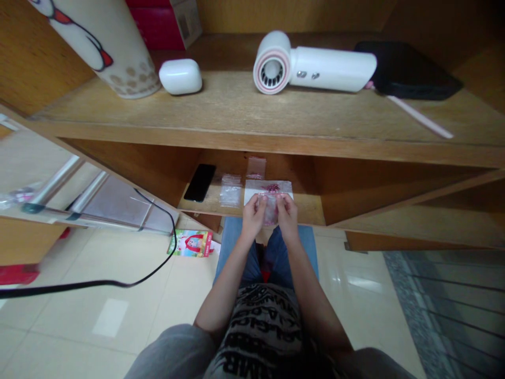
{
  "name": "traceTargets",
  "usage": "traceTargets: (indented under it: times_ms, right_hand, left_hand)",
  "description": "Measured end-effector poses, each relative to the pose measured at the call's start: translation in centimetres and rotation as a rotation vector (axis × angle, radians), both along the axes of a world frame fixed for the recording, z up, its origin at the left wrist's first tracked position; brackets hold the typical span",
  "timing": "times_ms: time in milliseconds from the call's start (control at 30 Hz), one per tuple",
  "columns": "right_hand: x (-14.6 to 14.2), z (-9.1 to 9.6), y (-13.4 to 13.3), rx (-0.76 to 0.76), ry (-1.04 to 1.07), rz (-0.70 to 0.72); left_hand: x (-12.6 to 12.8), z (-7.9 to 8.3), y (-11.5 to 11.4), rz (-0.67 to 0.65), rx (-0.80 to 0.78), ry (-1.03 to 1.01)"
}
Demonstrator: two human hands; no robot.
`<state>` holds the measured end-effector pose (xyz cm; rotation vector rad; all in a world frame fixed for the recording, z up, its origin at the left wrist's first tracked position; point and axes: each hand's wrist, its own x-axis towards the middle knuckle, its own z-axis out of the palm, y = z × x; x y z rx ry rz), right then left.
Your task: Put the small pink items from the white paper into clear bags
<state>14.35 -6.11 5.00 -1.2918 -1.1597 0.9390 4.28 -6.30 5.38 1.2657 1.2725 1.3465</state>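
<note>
1. Our left hand (251,218) and right hand (287,216) hold a small clear bag (270,210) up. Our fingers (261,201) look pinched shut on it, we think.
2. It is just above a white card (286,188).
3. Another bag (231,190) lies beside the card on the shelf (310,210).

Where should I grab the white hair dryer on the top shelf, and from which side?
Take the hair dryer by its long handle, coming from the shelf's open front edge: it lies on its side, handle pointing right, so fingers can likely wrap it.
</note>
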Motion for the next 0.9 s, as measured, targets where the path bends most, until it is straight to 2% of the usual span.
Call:
traceTargets:
  times_ms: [167,400,600,800,900]
  right_hand:
    - [-0.46,-0.37,-0.03,0.031,-0.025,-0.072]
    - [-0.55,-0.7,-0.04,0.036,-0.021,-0.103]
    - [-0.53,-0.91,-0.09,0.025,-0.023,-0.101]
    - [-0.61,-0.82,-0.18,0.009,0.025,-0.103]
    - [-0.43,-0.83,-0.02,0.001,0.023,-0.079]
  left_hand:
    - [0.01,-0.25,-0.25,0.084,-0.01,0.1]
    - [0.16,-0.13,-0.41,0.098,-0.041,-0.004]
    - [0.15,-0.25,-0.33,0.133,-0.012,-0.004]
    - [0.18,-0.52,-0.27,0.133,-0.026,-0.046]
    - [-0.23,-0.88,-0.08,0.073,-0.087,-0.086]
